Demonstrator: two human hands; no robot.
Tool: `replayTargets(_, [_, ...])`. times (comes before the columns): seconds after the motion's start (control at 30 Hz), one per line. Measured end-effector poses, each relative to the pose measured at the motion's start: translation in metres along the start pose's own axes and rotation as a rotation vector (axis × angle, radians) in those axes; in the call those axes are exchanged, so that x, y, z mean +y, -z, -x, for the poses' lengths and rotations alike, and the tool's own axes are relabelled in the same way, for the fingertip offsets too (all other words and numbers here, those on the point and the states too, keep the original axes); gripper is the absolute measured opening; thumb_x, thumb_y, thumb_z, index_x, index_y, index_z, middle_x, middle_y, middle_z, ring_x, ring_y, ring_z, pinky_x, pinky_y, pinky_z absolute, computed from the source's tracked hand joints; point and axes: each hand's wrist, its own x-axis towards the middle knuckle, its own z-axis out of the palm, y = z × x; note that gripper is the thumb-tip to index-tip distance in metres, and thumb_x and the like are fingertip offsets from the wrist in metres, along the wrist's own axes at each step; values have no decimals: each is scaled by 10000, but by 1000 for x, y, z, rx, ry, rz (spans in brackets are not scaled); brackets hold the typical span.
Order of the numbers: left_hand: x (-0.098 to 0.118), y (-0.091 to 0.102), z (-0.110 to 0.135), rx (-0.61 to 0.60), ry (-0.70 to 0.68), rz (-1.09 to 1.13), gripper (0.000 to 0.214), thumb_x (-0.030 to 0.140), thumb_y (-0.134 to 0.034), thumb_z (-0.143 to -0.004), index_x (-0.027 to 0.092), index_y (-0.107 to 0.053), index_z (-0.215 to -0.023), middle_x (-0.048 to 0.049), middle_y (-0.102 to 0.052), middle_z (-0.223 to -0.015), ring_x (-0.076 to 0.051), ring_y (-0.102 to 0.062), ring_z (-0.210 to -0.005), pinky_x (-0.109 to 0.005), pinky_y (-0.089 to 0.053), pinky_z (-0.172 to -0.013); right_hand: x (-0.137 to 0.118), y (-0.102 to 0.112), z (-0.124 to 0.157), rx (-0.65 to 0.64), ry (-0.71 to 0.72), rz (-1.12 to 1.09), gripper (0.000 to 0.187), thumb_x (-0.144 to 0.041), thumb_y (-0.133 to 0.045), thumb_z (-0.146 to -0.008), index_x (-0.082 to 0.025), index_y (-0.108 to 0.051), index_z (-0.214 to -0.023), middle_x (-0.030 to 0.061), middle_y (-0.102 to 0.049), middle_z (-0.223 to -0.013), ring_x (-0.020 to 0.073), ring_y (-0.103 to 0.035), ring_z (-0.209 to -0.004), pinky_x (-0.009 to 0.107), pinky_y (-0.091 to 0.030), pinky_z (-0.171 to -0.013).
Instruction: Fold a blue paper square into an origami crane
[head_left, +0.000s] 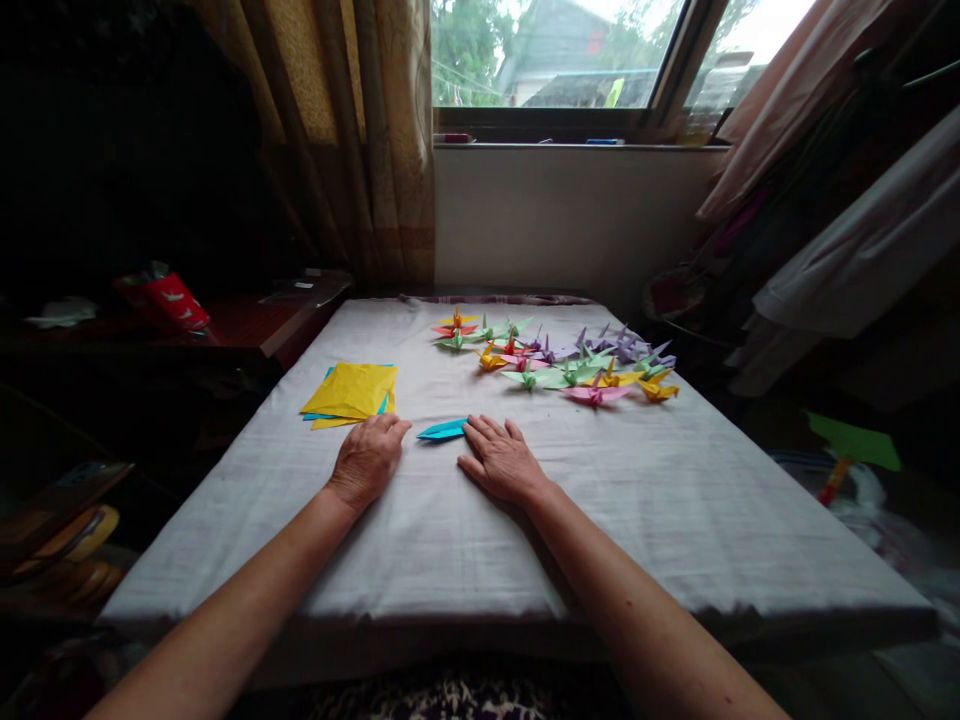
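A folded blue paper piece (442, 430) lies on the grey-clothed table (675, 500), between my two hands. My left hand (367, 458) rests on the cloth just left of it, fingers curled loosely down, holding nothing. My right hand (501, 460) lies flat with fingers spread, its fingertips touching the blue piece's right end. A stack of yellow and blue paper squares (351, 392) sits just beyond my left hand. Several finished paper cranes (570, 362) in many colours are spread across the far middle and right of the table.
A dark wooden side table (247, 325) with a red packet (169, 298) stands at the left. Curtains (360, 140) and a window (562, 60) are behind the table. Hanging clothes (847, 240) crowd the right side, with green paper (855, 440) below.
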Motion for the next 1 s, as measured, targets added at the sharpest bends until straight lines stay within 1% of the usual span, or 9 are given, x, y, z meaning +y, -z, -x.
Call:
replayTargets(0.07, [6, -3, 1, 48, -46, 41, 436, 221, -489, -918, 228, -562, -1348, -121, -557, -1396, -276, -517, -1268, -424, -392, -1046, 0, -1, 0, 6, 4, 2, 601, -510, -380, -966, -217, -367, -1492, 59, -284, -1591, 226, -232, -1476, 505, -133, -1191])
replayTargets(0.13, [15, -8, -2, 20, -113, 78, 487, 368, -498, -932, 289, -499, -1412, -98, -382, -1552, -309, -344, -1419, -511, -256, -1138, 0, -1, 0, 13, 6, 3, 600, -509, -381, -967, -218, -367, -1491, 59, -288, -1590, 226, -239, -1473, 504, -135, -1190])
replayTargets(0.17, [19, -11, -4, -18, -119, 93, 512, 433, -479, -938, 302, -471, -1432, -86, -335, -1579, -313, -295, -1446, -540, -200, -1155, 0, -1, 0, 15, 7, 3, 599, -510, -379, -968, -219, -367, -1492, 59, -291, -1589, 225, -241, -1473, 501, -136, -1191])
replayTargets(0.27, [28, -21, -12, -130, -130, 136, 605, 523, -371, -960, 259, -350, -1504, -76, -337, -1579, -283, -254, -1469, -550, -80, -1183, 1, -1, 0, 14, 12, 1, 602, -519, -367, -971, -217, -368, -1492, 61, -294, -1587, 221, -236, -1474, 500, -138, -1191])
replayTargets(0.37, [29, -27, -14, -193, -147, 156, 621, 537, -292, -978, 233, -318, -1518, -72, -374, -1559, -268, -260, -1469, -547, -14, -1188, 1, -1, 0, 11, 14, -4, 608, -522, -365, -971, -213, -360, -1495, 60, -290, -1589, 221, -232, -1476, 503, -139, -1190])
replayTargets(0.5, [23, -28, -11, -210, -146, 147, 620, 558, -305, -969, 246, -358, -1503, -75, -404, -1541, -284, -268, -1465, -565, -19, -1181, 1, 0, 0, 1, 14, -4, 603, -506, -376, -970, -216, -353, -1498, 60, -290, -1589, 223, -239, -1473, 500, -142, -1188])
replayTargets(0.7, [5, -20, 4, -235, -129, 107, 608, 552, -344, -960, 255, -384, -1490, -67, -395, -1544, -290, -252, -1471, -567, -15, -1177, 0, 1, 1, 10, 16, -8, 592, -499, -391, -965, -217, -374, -1486, 59, -304, -1584, 240, -260, -1466, 513, -156, -1182])
replayTargets(0.83, [2, -13, 9, -261, -124, 90, 593, 539, -338, -967, 241, -413, -1475, -61, -399, -1540, -295, -252, -1470, -575, -28, -1175, -1, 2, 1, 7, 10, -1, 586, -503, -389, -964, -229, -382, -1483, 61, -305, -1583, 235, -259, -1466, 508, -159, -1183])
replayTargets(1.0, [-4, -6, 12, -277, -120, 54, 583, 536, -380, -956, 242, -444, -1455, -87, -389, -1542, -312, -271, -1462, -616, -43, -1162, 0, 1, 1, 27, 11, -10, 583, -504, -383, -966, -226, -389, -1479, 57, -322, -1575, 230, -271, -1461, 512, -168, -1180])
